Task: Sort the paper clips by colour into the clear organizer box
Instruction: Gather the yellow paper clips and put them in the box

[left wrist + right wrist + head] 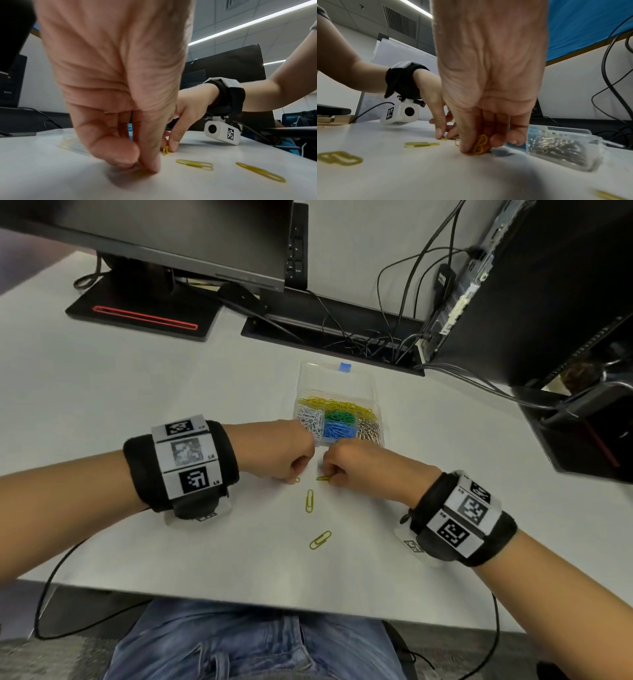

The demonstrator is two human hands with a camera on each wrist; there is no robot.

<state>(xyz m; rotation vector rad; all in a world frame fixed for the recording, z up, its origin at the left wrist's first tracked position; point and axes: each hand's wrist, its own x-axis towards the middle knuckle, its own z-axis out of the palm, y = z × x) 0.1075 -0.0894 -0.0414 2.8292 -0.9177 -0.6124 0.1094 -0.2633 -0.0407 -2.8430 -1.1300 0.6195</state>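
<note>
Yellow paper clips lie flat beside the clear organizer box.

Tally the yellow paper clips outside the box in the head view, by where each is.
Yellow wire clip pinched by left hand: 1
Yellow wire clip pinched by right hand: 1
Yellow wire clips lying free on the white table: 2
Total: 4

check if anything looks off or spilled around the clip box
Nothing looks damaged. Two yellow paper clips lie loose on the table, outside the organizer box. The left hand and right hand each pinch another yellow clip. The box's compartments look colour-sorted.
</note>
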